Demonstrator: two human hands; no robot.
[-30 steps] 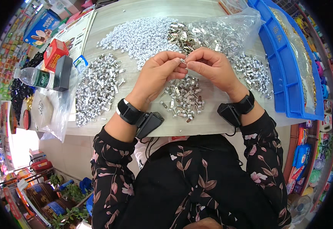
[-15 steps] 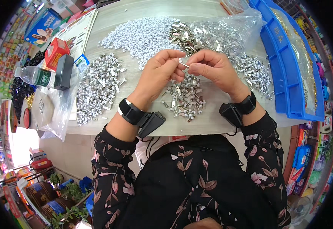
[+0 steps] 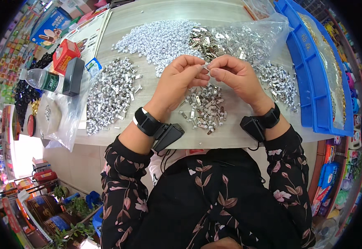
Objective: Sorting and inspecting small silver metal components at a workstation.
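Above the table, the fingertips of my left hand (image 3: pixel 180 82) and my right hand (image 3: pixel 238 79) meet in a pinch. Between them shows a small silvery metal piece (image 3: pixel 206 67), mostly covered by the fingers. Below my hands lies a loose heap of small metal clips with white round parts (image 3: pixel 203 106). Beyond them spread a pile of small white rings (image 3: pixel 160 41) and, to its right, a pile of flat metal clips (image 3: pixel 203 43), partly in a clear plastic bag (image 3: pixel 272 35). More clips with white parts (image 3: pixel 112 93) are heaped on the left.
On the right stands a blue tray (image 3: pixel 309 83) holding a bag of gold-coloured pieces. Another heap of clips (image 3: pixel 278 85) lies beside it. At the left are a plastic bottle (image 3: pixel 44 81), a dark box (image 3: pixel 74 76), a red box (image 3: pixel 67 55) and black beads (image 3: pixel 21 93).
My fingertips have come closer together, and the metal piece between them shows less than before. The whole view has shifted slightly.
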